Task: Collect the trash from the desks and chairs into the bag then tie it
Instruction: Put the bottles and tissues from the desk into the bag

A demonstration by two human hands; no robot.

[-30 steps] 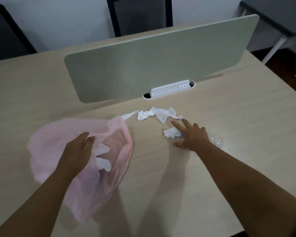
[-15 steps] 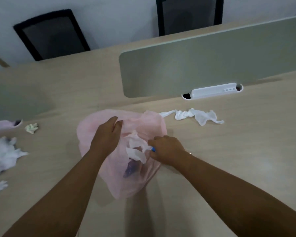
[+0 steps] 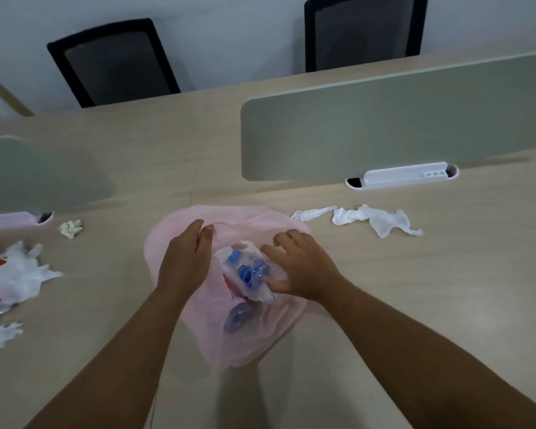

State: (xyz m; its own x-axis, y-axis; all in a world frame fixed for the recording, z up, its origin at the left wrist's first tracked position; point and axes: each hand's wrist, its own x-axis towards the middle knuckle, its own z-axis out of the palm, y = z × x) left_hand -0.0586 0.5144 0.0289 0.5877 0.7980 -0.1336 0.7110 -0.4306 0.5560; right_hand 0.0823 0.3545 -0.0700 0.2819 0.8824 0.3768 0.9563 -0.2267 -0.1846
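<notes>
The left hand (image 3: 184, 264) is closed on the rim of the pink bag (image 3: 254, 342), thumb and fingers pinching the thin plastic at the far left side of its mouth and holding it up. The right hand (image 3: 300, 270) is over the mouth with its fingers spread apart and its thumb lying against a crumpled clear plastic bottle (image 3: 248, 272) with a blue cap and blue label; the fingers rest on the bottle and the white wrapping around it rather than closing round it. The bag lies on the desk (image 3: 446, 289) in the middle of the scene, near the person, translucent and slack, its mouth facing up; a bluish shape and something red show dimly through the plastic below the bottle. To the right of the bag, apart from it, lies a strip of twisted white tissue (image 3: 369, 219). On the left of the desk sit a small crumpled paper ball (image 3: 71, 229), a heap of white plastic with red print (image 3: 11, 278) and, nearer, a small white scrap (image 3: 2, 335). The desk is pale wood grain. A grey-green divider panel (image 3: 384, 128) stands across its far right, with a white cable tray (image 3: 404, 174) at its foot; a second panel (image 3: 34, 174) stands at the left. Beyond the desk two black mesh chairs (image 3: 112, 63) stand against a pale wall (image 3: 229, 35).
</notes>
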